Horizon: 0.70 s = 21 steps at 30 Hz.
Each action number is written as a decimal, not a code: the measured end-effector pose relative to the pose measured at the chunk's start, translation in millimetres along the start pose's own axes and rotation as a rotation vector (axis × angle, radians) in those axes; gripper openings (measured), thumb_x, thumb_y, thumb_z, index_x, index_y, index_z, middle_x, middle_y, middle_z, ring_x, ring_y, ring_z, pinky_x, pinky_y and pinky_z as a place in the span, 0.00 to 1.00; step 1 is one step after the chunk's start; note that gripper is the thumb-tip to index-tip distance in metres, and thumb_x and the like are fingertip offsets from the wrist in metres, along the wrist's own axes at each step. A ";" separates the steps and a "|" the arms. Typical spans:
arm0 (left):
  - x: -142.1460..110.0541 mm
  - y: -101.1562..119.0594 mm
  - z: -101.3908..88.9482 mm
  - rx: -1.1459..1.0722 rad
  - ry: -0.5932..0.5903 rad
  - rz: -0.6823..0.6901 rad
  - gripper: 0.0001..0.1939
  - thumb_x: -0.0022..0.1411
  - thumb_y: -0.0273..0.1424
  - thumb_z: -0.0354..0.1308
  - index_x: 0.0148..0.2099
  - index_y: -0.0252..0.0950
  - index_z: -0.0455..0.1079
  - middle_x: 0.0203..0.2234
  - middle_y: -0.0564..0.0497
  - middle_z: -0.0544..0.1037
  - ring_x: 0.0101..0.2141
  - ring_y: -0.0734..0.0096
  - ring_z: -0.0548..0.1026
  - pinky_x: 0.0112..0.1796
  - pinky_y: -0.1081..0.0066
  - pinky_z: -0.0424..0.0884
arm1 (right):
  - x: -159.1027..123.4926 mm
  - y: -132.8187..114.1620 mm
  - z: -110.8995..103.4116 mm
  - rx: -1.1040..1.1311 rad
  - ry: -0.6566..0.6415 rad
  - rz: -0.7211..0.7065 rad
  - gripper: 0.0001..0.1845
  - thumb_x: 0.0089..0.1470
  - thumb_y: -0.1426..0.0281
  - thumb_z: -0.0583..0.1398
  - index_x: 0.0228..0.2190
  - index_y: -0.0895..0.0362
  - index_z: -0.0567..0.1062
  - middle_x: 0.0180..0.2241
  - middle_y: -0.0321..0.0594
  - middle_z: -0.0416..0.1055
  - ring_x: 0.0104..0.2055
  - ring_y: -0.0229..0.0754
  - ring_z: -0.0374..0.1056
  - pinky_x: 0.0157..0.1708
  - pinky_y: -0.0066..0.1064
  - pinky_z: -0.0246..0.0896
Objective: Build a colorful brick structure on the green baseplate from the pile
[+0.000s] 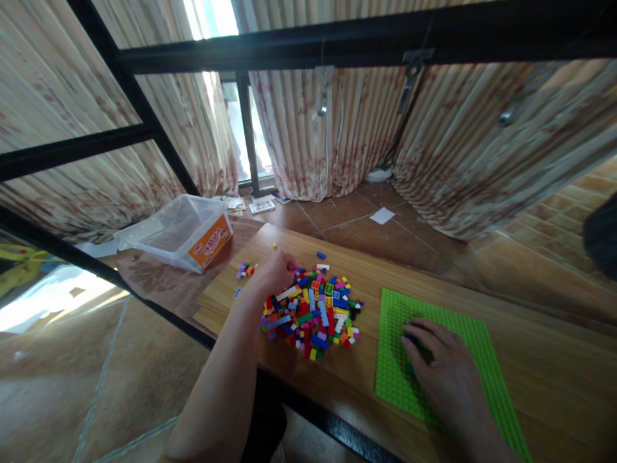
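A heap of mixed-colour toy building bricks (313, 315) lies on the wooden table. At its far left edge is my left hand (277, 273), fingers bent down and pressed together among the bricks; whatever they pinch is hidden. On the right, a green studded baseplate (390, 308) lies flat. Over its left half rests my right hand (443, 370), thumb and fingers curled round a dark brick (411, 335), mostly covered by the fingers. Whether that brick is pressed onto the studs I cannot tell.
Loose bricks lie apart from the heap: a blue brick (321, 255), a yellow one (274, 245) and a small cluster (245, 270). A clear plastic bin (178, 225) with an orange label stands beyond the left end of the wooden table (347, 395). Black metal bars (289, 48) cross above.
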<state>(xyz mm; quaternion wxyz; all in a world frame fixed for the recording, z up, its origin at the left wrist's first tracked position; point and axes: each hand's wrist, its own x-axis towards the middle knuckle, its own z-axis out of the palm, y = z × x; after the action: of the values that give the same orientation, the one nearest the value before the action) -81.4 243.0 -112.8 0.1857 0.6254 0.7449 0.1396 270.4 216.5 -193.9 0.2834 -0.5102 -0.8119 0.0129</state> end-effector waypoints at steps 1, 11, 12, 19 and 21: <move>0.0 0.3 -0.1 0.021 0.011 -0.017 0.14 0.52 0.22 0.56 0.38 0.35 0.80 0.29 0.49 0.81 0.32 0.67 0.77 0.32 0.73 0.68 | 0.0 0.2 0.0 0.001 0.000 0.001 0.21 0.61 0.56 0.52 0.36 0.56 0.78 0.44 0.46 0.76 0.46 0.52 0.70 0.51 0.50 0.62; -4.6 17.9 9.0 0.037 -0.060 0.255 0.14 0.53 0.27 0.62 0.43 0.40 0.80 0.38 0.49 0.82 0.39 0.63 0.78 0.42 0.69 0.72 | -1.5 0.0 -0.3 0.003 -0.021 0.020 0.18 0.61 0.58 0.53 0.38 0.55 0.78 0.46 0.46 0.75 0.48 0.52 0.69 0.51 0.50 0.61; -5.8 22.0 10.1 0.052 -0.069 0.267 0.15 0.53 0.27 0.62 0.43 0.41 0.80 0.39 0.49 0.82 0.40 0.63 0.78 0.43 0.69 0.72 | -1.7 0.1 -0.3 0.005 -0.025 0.024 0.18 0.60 0.58 0.53 0.38 0.55 0.78 0.46 0.46 0.75 0.48 0.52 0.69 0.51 0.50 0.61; -7.4 31.0 9.8 0.066 -0.079 0.264 0.13 0.56 0.24 0.59 0.41 0.38 0.80 0.39 0.47 0.82 0.41 0.61 0.78 0.45 0.67 0.71 | -1.8 -0.1 -0.8 0.015 -0.032 0.023 0.18 0.61 0.58 0.53 0.38 0.55 0.78 0.46 0.46 0.75 0.48 0.52 0.69 0.51 0.49 0.61; -5.7 24.7 8.5 0.049 -0.066 0.271 0.11 0.57 0.26 0.58 0.41 0.37 0.80 0.37 0.47 0.82 0.39 0.62 0.78 0.44 0.68 0.71 | -1.5 -1.0 -1.0 0.012 -0.030 0.027 0.18 0.61 0.58 0.53 0.38 0.55 0.79 0.46 0.46 0.75 0.48 0.51 0.69 0.50 0.49 0.62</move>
<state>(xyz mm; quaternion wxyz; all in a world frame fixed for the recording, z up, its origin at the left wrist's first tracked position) -54.9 241.6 -109.0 0.1744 0.7288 0.6503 0.1244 270.6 214.5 -193.4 0.2740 -0.5191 -0.8091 0.0293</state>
